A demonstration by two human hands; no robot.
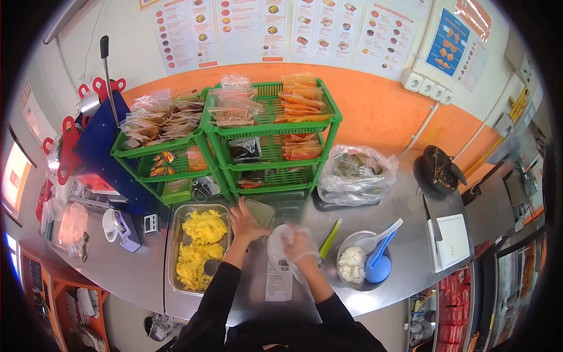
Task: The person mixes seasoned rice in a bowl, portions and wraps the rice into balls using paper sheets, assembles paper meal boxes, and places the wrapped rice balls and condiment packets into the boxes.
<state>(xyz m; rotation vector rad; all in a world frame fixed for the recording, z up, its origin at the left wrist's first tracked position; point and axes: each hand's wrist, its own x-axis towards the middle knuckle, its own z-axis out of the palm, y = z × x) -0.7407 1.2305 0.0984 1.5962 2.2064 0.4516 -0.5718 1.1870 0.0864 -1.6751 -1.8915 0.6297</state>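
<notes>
My head view can't settle the right grip (298, 243): it is motion-blurred inside a clear glove over the white scale (274, 251), so I cannot tell whether its fingers are together or on anything. It also covers part of the scale's round top, and the display is too small for me to read. The left grip (243, 226) I see with fingers spread apart, beside the scale; it partly hides a shallow clear container (261, 212), whose contents I can't make out. The print on the paper slip (278, 286) below the scale is illegible to me.

The scale is on the metal table (252, 287), between a tray and a bowl. The metal tray (173, 246) on the left holds yellow, crumbly food (203, 227) and a dark round item (211, 267) I can't identify. The metal bowl (347, 242) on the right has white rice (352, 265), a white ladle (369, 242) and a blue utensil (378, 267). Behind, green baskets (271, 128) carry bagged portions (302, 105); wrapping blurs what the large clear bag (356, 179) contains.
</notes>
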